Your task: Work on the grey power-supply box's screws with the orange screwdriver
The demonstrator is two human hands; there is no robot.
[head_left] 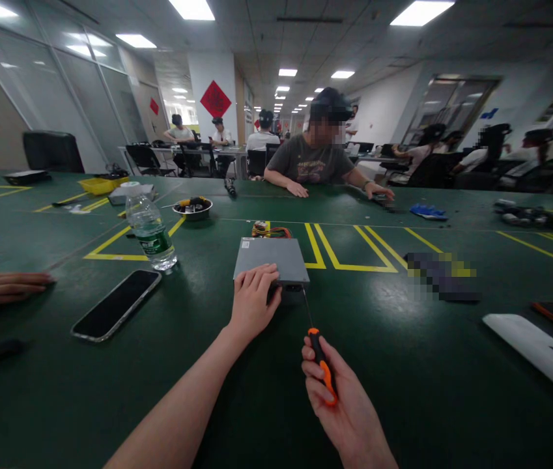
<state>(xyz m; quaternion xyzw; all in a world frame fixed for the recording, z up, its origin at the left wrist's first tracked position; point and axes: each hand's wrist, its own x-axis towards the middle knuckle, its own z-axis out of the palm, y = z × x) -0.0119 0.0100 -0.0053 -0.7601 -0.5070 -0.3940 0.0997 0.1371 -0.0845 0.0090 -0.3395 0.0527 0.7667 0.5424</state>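
Our right hand (342,391) grips an orange-and-black-handled screwdriver (318,346) at the near right corner of a grey rectangular metal box (276,253).
Our left hand (254,299) lies over its near edge, clamped or not we cannot tell; the box sits well in from the far edge of the green worktop (403,365).

On a green table (198,371), the left hand (254,296) rests atop a gray power supply (266,253) — the right hand (342,391) holds an orange-and-black screwdriver (316,344), its tip at the near right corner. Left, a water bottle (149,225) stands by a smartphone (117,306); far side, a person (305,159).
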